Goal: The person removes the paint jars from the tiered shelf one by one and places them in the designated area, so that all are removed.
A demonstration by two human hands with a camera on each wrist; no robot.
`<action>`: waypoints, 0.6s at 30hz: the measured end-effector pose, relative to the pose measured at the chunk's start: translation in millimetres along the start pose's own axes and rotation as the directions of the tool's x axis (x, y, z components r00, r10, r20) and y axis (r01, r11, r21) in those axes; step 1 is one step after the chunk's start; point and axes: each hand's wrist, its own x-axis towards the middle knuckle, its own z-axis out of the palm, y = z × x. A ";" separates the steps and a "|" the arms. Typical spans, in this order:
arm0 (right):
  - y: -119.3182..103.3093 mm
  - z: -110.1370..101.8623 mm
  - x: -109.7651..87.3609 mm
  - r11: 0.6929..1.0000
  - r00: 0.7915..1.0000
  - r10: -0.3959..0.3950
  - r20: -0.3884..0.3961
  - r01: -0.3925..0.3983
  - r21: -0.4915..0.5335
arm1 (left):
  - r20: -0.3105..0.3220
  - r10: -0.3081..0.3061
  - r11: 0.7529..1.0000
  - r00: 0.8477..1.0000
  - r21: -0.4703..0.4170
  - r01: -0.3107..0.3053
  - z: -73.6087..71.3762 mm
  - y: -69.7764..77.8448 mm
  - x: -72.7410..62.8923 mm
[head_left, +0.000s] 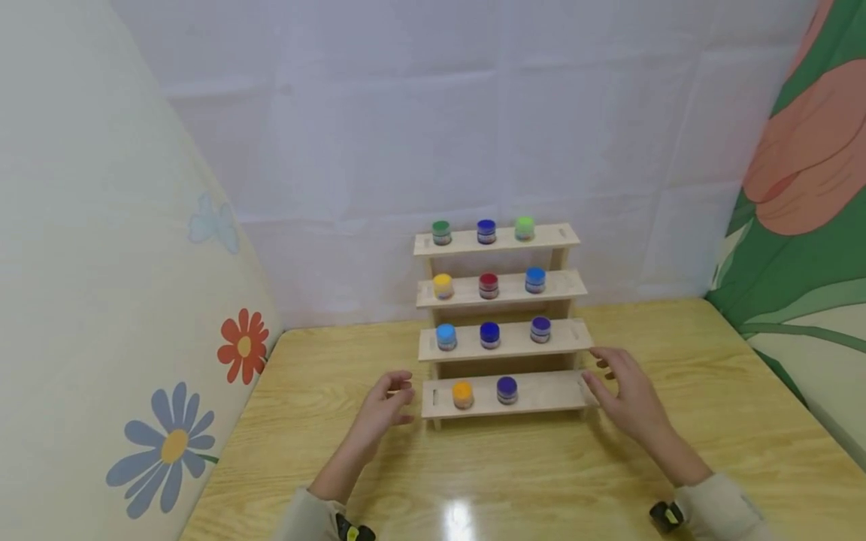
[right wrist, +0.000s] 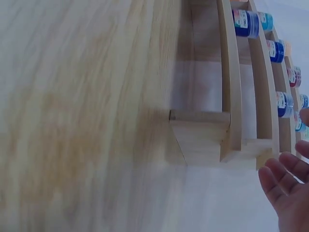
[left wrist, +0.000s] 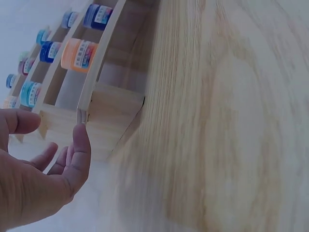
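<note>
Left hand [head_left: 383,412], right hand [head_left: 631,400], each grip wide, beside opposite edges of the stepped rack [head_left: 549,391], tabletop [head_left: 307,387] room outward

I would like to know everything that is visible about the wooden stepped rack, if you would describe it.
The stepped rack looks like pale, unpainted wood: four narrow shelves rising toward the back on side supports, with slots near the shelf ends. It stands upright on the table. Small jars rest on it, three on each upper shelf and two on the lowest. The left hand and right hand flank it; whether either touches is unclear.
</note>
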 end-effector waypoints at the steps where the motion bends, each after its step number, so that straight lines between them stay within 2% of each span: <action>1: -1.0 1.3 -0.7 1.000 1.000 -0.004 -0.002 0.004 0.017 | -0.007 -0.008 1.000 1.000 -0.015 0.008 1.9 0.1 0.5; 5: -4.4 7.9 -1.9 0.997 1.000 -0.019 -0.001 0.019 0.080 | -0.025 -0.048 0.998 0.999 -0.051 0.046 8.7 -0.3 2.8; 18: -16.6 29.9 -1.0 0.968 0.999 0.021 0.024 -0.026 0.248 | -0.003 -0.110 0.993 0.994 -0.041 0.110 17.8 -1.1 5.6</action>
